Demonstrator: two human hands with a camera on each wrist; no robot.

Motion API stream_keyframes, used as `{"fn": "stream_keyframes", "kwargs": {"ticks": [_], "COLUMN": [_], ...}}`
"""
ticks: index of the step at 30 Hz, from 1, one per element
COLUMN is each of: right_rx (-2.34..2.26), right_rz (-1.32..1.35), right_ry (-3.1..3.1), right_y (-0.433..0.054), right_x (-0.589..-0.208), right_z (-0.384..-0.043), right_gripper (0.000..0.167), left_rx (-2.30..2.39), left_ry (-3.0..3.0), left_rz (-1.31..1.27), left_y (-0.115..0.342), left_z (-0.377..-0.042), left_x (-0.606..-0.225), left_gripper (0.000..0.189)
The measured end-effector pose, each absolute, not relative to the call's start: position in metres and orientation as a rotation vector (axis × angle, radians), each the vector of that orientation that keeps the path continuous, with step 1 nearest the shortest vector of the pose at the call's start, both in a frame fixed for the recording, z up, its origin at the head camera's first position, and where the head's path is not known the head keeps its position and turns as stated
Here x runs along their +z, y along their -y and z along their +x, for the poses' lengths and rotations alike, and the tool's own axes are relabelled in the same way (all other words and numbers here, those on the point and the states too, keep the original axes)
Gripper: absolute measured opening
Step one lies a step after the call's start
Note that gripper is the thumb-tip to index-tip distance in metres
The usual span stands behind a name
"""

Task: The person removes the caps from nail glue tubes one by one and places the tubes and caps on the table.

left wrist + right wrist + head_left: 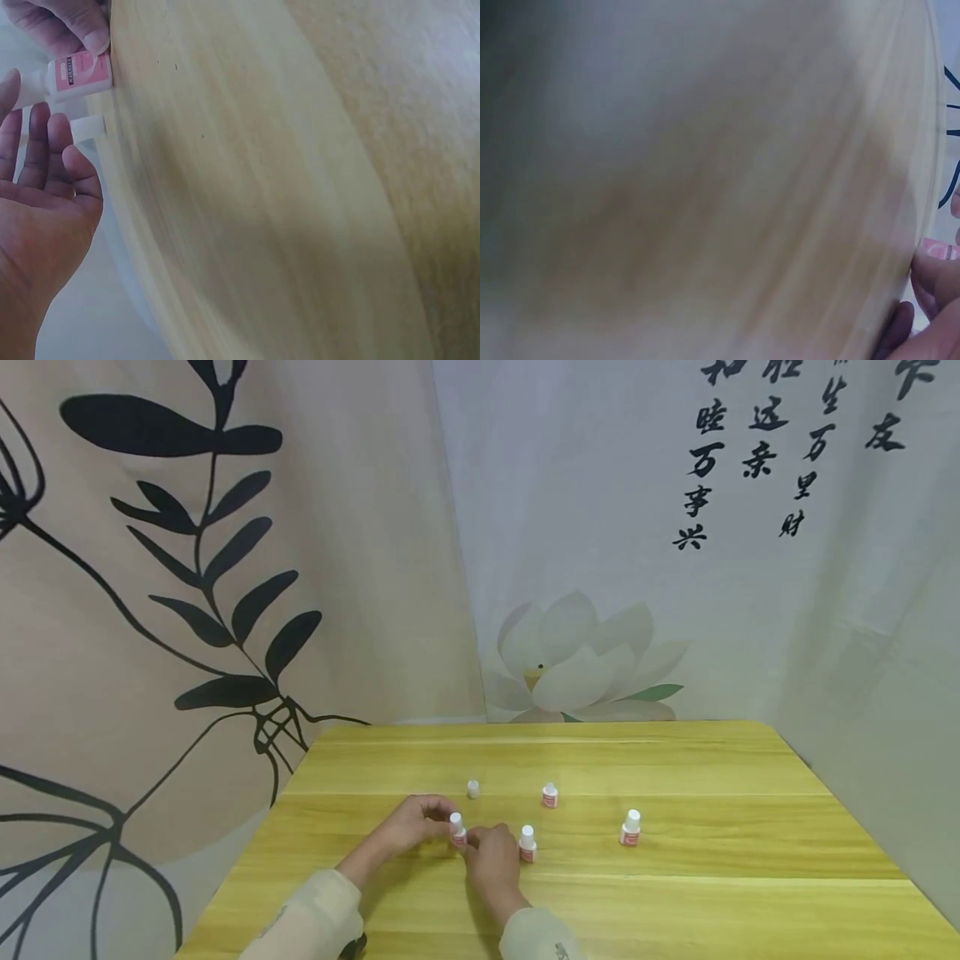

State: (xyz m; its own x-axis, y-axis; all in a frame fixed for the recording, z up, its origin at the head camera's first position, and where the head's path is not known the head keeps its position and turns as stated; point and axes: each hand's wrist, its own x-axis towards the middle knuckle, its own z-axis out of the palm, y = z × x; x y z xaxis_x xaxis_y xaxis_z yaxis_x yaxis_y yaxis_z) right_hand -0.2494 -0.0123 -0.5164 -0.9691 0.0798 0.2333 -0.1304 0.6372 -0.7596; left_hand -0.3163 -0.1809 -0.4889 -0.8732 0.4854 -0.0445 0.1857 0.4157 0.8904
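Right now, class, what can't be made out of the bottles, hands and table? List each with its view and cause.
- Label wording on the far-right bottle: head view, too small.
- Most of the held bottle: right wrist view, hidden by the right hand and cut off by the right edge.
- Most of the left hand's thumb: left wrist view, cut off by the left edge.
- Near edge of the table: head view, cut off by the bottom edge.

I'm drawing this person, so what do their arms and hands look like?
The cream fabric left sleeve and matching cream fabric right sleeve bear small dark markings, unreadable here. The bare left hand and bare right hand wear no gloves.
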Motion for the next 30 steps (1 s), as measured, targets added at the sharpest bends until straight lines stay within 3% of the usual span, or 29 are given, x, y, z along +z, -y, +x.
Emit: {"fn": "stream_keyframes", "kwargs": {"ticks": [9,20,30], "right_rx": [1.257,1.215,1.162], "right_rz": [0.036,0.045,0.049], "right_ry": [2.603,2.606,2.608], "right_y": [0.0134,0.0136,0.0128], "right_x": [-0.5205,-0.5248,-0.5259], "right_z": [-0.2481,-0.2521,-0.2549], "right_gripper": [0.008,0.010,0.008], "left_rx": [1.450,1.459,1.431], "left_ry": [-2.376,-2.388,-2.392], "left_rz": [0.579,0.619,0.616], "left_y": [0.1820,0.1809,0.1802], "left_z": [-0.3124,-0.3180,-0.3173], "left_x": [-0.4865,-0.4911,-0.4877], "left_gripper": [0.032,0.021,0.032]}}
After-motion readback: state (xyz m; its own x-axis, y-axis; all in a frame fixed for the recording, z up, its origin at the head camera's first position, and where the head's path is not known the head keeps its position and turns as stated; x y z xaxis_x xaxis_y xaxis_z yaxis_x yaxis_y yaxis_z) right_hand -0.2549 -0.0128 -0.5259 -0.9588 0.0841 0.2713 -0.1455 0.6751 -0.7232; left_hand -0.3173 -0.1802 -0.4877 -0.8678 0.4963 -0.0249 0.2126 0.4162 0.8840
